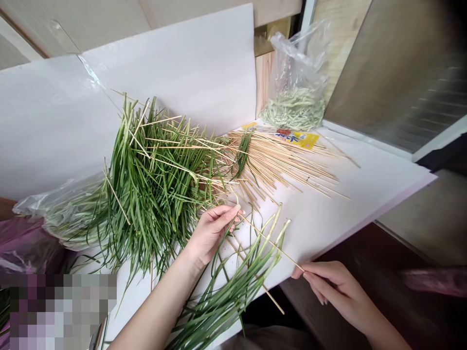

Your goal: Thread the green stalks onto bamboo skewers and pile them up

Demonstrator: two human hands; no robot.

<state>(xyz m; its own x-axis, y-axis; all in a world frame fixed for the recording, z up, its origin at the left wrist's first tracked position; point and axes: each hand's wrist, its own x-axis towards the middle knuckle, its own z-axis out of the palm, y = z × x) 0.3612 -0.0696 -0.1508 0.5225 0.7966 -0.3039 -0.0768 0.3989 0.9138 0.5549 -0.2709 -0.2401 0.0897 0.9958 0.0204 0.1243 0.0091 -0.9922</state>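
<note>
My left hand [215, 228] pinches one end of a thin wooden skewer [270, 241], with a pale, curled piece of stem at its fingertips. The skewer's other end is between the thumb and fingers of my right hand [328, 284]. Beneath the skewer, a small bunch of green leafy stalks [233, 291] lies at the table's near edge, pale ends pointing up and right. A large heap of green stalks [153, 194] with skewers among them is left of my left hand. Behind, many loose skewers [288, 163] fan out to the right.
A clear plastic bag [297, 92] of pale green strips stands at the back right, beside a yellow wrapper [306, 140]. Another clear bag [73, 214] lies left of the heap. White boards [182, 63] line the back. The white table's edge [365, 218] runs along the right.
</note>
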